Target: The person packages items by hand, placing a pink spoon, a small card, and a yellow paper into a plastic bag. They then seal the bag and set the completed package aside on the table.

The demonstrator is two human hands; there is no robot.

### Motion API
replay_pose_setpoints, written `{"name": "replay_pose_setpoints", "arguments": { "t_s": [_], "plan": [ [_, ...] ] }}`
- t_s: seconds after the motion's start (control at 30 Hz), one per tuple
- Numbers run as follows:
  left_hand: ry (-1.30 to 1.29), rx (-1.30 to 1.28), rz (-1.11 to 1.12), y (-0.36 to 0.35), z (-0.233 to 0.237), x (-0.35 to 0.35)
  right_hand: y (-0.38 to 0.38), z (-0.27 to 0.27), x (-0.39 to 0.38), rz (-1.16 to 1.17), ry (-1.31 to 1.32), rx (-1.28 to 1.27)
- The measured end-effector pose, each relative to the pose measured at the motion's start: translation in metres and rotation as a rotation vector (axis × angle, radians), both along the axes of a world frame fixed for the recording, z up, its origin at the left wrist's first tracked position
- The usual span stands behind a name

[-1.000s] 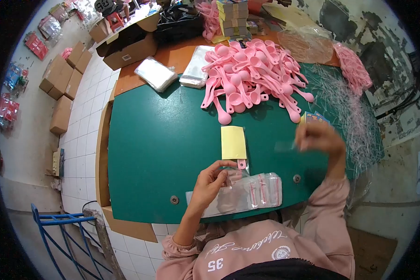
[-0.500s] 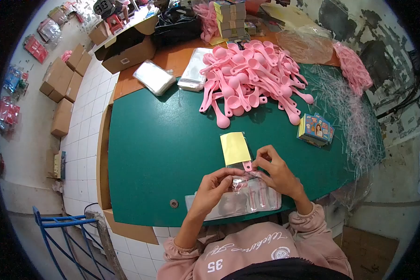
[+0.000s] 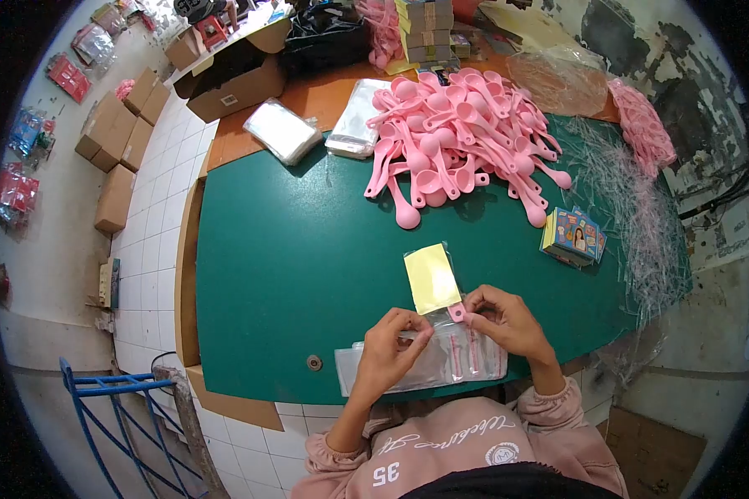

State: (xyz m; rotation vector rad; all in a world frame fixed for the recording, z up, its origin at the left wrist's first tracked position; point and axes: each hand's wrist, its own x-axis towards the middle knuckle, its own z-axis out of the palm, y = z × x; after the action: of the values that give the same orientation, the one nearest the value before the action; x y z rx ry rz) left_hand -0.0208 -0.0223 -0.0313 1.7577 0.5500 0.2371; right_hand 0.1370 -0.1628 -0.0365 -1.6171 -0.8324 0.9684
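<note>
- Right hand (image 3: 508,323) pinches the near end of a clear bag (image 3: 425,252), where a pink spoon handle (image 3: 456,313) pokes out.
- Left hand (image 3: 394,349) grips the same end, fingers curled on the plastic.
- The bag, with a yellow card (image 3: 430,279) inside, lies by the desk's (image 3: 291,274) near edge.
- A stack of bags (image 3: 484,359) sits under the hands.
- A heap of pink spoons (image 3: 462,137) covers the far side.
- A small box (image 3: 572,235) sits near the right edge.

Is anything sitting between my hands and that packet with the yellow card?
Nothing visible does. The left hand and right hand both pinch the near end of the clear packet, beside the pink handle sticking out. The spoon pile lies well beyond it.
</note>
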Motion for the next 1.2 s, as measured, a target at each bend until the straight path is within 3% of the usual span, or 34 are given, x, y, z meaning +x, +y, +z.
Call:
{"name": "replay_pose_setpoints", "arguments": {
  "t_s": [0.1,0.37,0.8,0.93,1.07,1.13,1.17,1.2],
  "plan": [
    [0.006,0.026,0.072,-0.002,-0.006,0.001,0.006,0.007,-0.011,-0.137,0.164,-0.035],
    [0.029,-0.231,0.313,-0.005,0.001,0.007,0.012,0.005,-0.018,-0.259,0.202,-0.04],
    [-0.002,-0.158,0.159,0.008,-0.008,-0.004,0.013,0.002,-0.02,-0.128,0.086,-0.013],
    [-0.054,0.22,0.267,0.063,-0.003,-0.039,0.013,0.016,-0.009,-0.125,0.012,-0.111],
    [-0.013,0.381,0.71,0.179,-0.026,-0.127,0.003,0.026,0.021,-0.245,-0.197,-0.056],
    [0.109,0.363,0.956,0.236,-0.026,-0.163,0.002,0.031,0.036,-0.222,-0.604,-0.113],
    [0.008,0.429,0.951,0.271,-0.044,-0.188,0.007,0.033,0.043,-0.243,-0.653,-0.126],
    [0.199,0.589,0.926,0.295,-0.047,-0.204,0.012,0.029,0.054,-0.266,-0.763,-0.081]
  ]
}}
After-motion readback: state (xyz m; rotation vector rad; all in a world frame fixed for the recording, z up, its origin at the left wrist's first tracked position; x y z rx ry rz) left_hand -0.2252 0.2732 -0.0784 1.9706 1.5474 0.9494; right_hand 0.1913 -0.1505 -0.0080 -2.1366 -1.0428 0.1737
